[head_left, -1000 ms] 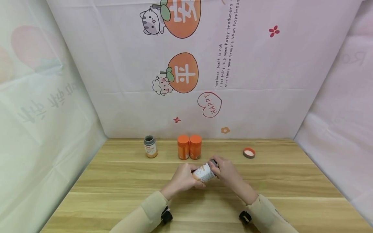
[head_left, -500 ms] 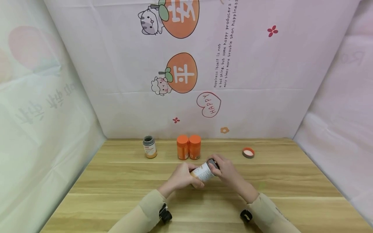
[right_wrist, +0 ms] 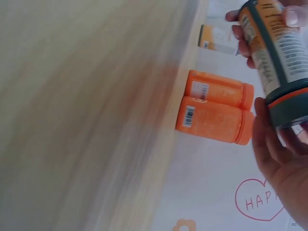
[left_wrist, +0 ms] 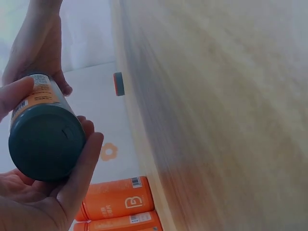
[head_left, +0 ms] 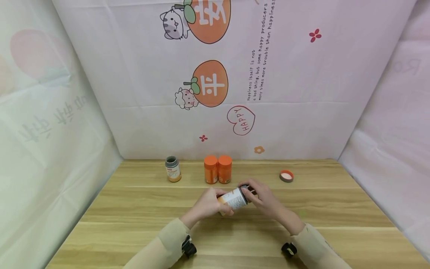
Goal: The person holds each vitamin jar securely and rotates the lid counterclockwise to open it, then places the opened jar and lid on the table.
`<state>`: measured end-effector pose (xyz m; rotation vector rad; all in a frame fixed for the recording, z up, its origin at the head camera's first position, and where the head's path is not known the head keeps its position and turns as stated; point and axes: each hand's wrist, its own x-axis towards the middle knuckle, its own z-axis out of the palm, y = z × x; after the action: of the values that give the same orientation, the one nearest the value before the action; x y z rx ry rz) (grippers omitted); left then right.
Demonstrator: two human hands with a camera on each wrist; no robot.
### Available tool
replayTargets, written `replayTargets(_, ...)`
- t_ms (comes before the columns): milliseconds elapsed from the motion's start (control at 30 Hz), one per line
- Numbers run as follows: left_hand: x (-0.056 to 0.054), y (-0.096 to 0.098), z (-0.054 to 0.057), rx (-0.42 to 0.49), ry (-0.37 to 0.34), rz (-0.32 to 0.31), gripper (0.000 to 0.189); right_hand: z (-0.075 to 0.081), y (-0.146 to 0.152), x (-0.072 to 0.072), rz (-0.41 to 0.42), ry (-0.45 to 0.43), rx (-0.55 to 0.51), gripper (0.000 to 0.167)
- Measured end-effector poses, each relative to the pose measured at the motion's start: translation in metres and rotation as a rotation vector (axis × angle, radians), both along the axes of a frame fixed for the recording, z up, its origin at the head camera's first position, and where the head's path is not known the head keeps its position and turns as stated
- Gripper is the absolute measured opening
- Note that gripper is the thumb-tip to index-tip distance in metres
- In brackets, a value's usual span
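While its lower end is enclosed by the left hand (head_left: 207,205), a grey-and-orange supplement bottle (head_left: 233,199) is held tilted above the wood-grain surface (head_left: 151,216), its upper end aimed toward the right rear corner. The fingers and thumb of the left hand are curled round the body, so that the round dark-grey base (left_wrist: 46,144) is left exposed, as is seen from the left wrist. The capped end is held by the right hand (head_left: 265,198), whose bent fingers are wrapped about the cap (right_wrist: 291,109); how tightly it is seated cannot be told. A thin orange band is shown at the cap's edge, and a white label (right_wrist: 291,53) with fine print is wrapped round the cylindrical body.

Two smooth orange bottles with matching lids are stood upright and touching near the rear edge, one on the left (head_left: 211,171), one on the right (head_left: 224,171). Farther toward the left rear corner, an uncapped bottle (head_left: 173,172) is stood upright, its grey neck exposed. Near the rear edge, toward the right corner, a loose cap (head_left: 286,176) is laid with its white liner up. The surface is backed by creased white printed cloth (head_left: 285,123).
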<state>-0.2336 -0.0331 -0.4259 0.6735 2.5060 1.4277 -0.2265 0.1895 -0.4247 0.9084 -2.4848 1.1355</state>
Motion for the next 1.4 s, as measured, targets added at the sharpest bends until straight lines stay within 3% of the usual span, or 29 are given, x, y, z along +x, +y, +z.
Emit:
replayTargets(233, 0.008, 0.004, 0.002, -0.086, 0.109, 0.031, 0.048, 0.008, -0.002, 0.005, -0.071, -0.269, -0.051, 0.032)
replayTargets(533, 0.011, 0.005, 0.002, -0.128, 0.180, 0.070, 0.055, 0.015, -0.005, 0.011, -0.212, -0.415, -0.030, 0.040)
replayTargets(733, 0.013, 0.006, 0.002, -0.153, 0.204, 0.101, 0.057, 0.017, -0.006, 0.013, -0.249, -0.521, -0.055, 0.043)
replayTargets(933, 0.014, 0.006, 0.002, -0.145, 0.203, 0.112, 0.059, 0.016, -0.006, 0.013, -0.252, -0.568, -0.087, 0.045)
replayTargets(1400, 0.010, 0.003, -0.003, -0.071, 0.160, 0.095, 0.055, 0.016, -0.001, 0.015, -0.157, -0.577, -0.131, 0.043)
